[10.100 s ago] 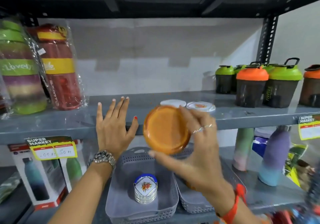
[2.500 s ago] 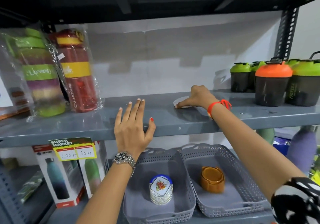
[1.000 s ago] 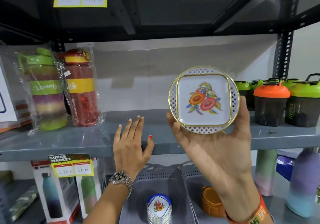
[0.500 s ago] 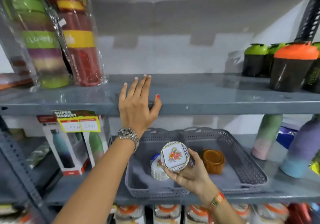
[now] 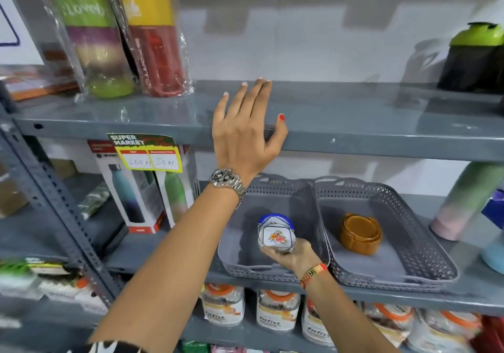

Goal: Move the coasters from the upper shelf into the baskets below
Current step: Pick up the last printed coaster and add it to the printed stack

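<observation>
A white floral coaster (image 5: 276,236) lies on top of a small stack of like coasters inside the left grey basket (image 5: 275,191). My right hand (image 5: 293,253) grips its near edge from below. The right grey basket (image 5: 395,200) holds a stack of amber-brown round coasters (image 5: 360,232). My left hand (image 5: 246,129) rests flat, fingers spread, on the front lip of the upper grey shelf (image 5: 381,123). No coaster shows on the visible part of that upper shelf.
Wrapped bottles (image 5: 122,33) stand at the upper shelf's left, a green-lidded shaker (image 5: 474,55) at its right. Boxed bottles (image 5: 141,189) sit left of the baskets, pastel bottles (image 5: 463,200) to their right. Jars (image 5: 278,309) line the shelf below. A yellow price tag (image 5: 150,153) hangs on the shelf lip.
My right hand carried the floral coaster down from in front of the upper shelf and onto the stack in the left basket. My left hand stayed on the shelf lip.
</observation>
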